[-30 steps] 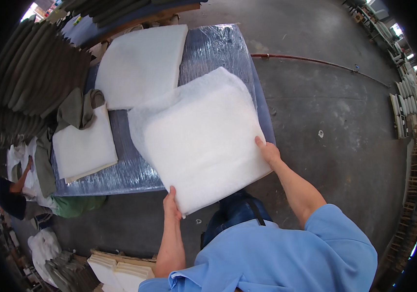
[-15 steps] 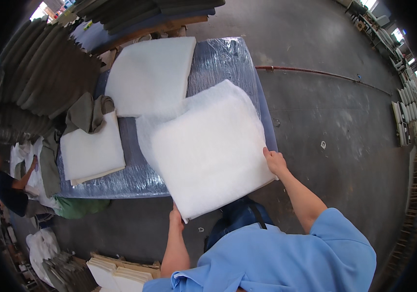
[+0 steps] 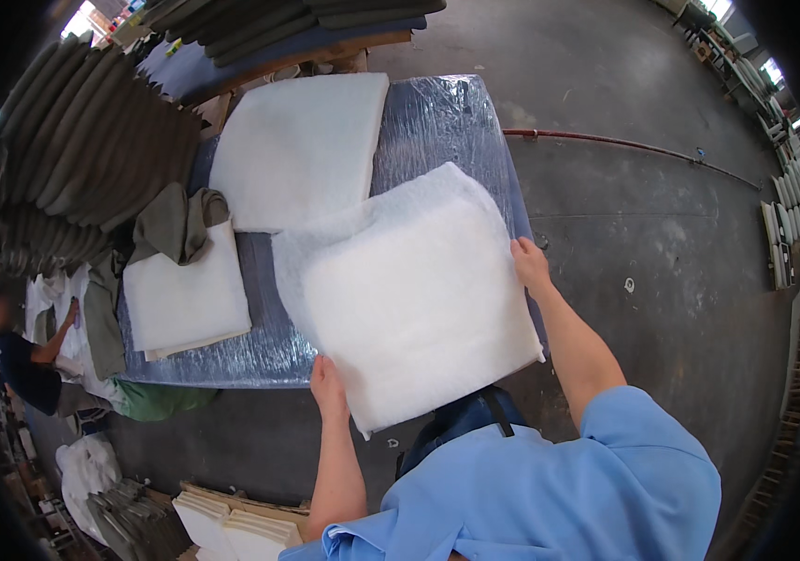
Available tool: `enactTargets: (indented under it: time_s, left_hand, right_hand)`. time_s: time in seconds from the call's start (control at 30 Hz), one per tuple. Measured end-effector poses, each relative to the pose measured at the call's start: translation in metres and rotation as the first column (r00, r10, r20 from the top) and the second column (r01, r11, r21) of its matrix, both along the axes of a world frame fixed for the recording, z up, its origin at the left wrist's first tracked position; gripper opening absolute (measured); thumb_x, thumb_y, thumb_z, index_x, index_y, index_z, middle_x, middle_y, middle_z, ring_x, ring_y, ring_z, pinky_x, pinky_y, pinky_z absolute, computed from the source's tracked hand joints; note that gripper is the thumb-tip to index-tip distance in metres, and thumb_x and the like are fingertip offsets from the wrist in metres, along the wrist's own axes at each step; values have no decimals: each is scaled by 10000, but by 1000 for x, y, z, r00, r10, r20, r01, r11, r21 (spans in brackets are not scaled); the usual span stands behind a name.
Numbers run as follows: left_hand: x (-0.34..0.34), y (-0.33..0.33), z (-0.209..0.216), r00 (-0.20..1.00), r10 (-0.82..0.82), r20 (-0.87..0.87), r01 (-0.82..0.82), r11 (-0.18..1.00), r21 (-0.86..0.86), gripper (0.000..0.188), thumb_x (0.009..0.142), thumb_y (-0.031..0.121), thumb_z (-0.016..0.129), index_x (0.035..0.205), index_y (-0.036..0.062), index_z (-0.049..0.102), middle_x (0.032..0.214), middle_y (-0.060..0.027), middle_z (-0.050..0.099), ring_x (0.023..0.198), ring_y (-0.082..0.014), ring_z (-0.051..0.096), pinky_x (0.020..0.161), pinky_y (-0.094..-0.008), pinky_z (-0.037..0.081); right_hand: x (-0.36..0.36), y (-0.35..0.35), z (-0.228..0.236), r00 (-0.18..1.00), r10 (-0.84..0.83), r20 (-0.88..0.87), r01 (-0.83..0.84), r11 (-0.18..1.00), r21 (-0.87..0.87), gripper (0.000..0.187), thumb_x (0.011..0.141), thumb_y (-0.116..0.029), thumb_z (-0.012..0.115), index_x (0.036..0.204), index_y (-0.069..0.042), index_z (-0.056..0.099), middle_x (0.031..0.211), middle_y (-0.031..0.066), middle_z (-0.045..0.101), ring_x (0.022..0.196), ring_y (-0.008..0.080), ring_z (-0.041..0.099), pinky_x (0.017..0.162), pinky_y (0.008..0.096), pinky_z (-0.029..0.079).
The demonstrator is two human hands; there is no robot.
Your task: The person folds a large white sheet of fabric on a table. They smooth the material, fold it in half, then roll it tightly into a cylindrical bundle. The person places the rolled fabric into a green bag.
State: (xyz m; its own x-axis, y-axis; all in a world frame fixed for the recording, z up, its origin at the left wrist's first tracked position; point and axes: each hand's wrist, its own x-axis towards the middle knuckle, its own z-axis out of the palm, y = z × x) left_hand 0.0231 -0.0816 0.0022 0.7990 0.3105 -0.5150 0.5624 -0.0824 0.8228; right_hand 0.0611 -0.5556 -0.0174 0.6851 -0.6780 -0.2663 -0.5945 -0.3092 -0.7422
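Note:
A white, squarish cushion pad (image 3: 423, 309) lies on a table covered in clear plastic film (image 3: 428, 126), its near part reaching past the table's front edge. Thin, fluffy wadding (image 3: 456, 187) sticks out beyond the pad's far and left sides. My left hand (image 3: 328, 381) is closed on the pad's left edge, some way up from the near corner. On the opposite edge, my right hand (image 3: 531, 266) pinches the side farther up. The fingertips of both hands are partly hidden at the edges.
Another white pad (image 3: 302, 145) lies behind. To the left, grey-green fabric (image 3: 176, 222) rests on a folded white pad (image 3: 185, 290). Tall stacks of grey-green cushions (image 3: 92, 140) stand at far left. A person (image 3: 21, 365) works there. A red-brown pipe (image 3: 606, 143) crosses the floor.
Both hands have shifted away from me along the pad's sides, the left one up from the near corner and the right one farther up its edge. The pad has barely moved.

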Motion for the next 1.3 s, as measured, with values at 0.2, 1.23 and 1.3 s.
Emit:
enactTargets:
  time_s: [0.2, 1.23, 1.3]
  left_hand:
    - [22, -20, -12, 995, -93, -25, 96, 958, 270, 548, 1121, 271, 510, 1512, -112, 479, 1492, -243, 595, 1385, -304, 571, 1160, -363, 418]
    - [35, -23, -2, 976, -97, -193, 107, 993, 44, 603, 1132, 373, 505, 1463, -130, 511, 1490, -223, 586, 1365, -274, 569, 1143, -359, 420]
    - [39, -21, -7, 980, -12, -200, 21, 999, 41, 594, 1132, 398, 504, 1426, -117, 544, 1436, -193, 615, 1303, -258, 592, 1106, -361, 439]
  right_hand:
    - [13, -22, -16, 997, 75, -17, -63, 927, 371, 251, 979, -260, 732, 1044, -18, 751, 855, 59, 739, 748, 165, 641, 720, 354, 514]
    - [9, 65, 27, 901, 190, -390, -272, 948, -166, 674, 1003, -602, 602, 1221, 33, 669, 1223, 292, 708, 1180, 446, 663, 1009, 509, 498]
    - [15, 67, 25, 906, 174, -387, -247, 957, -149, 720, 999, -652, 575, 1187, 33, 687, 1200, 292, 715, 1172, 452, 666, 1014, 512, 495]
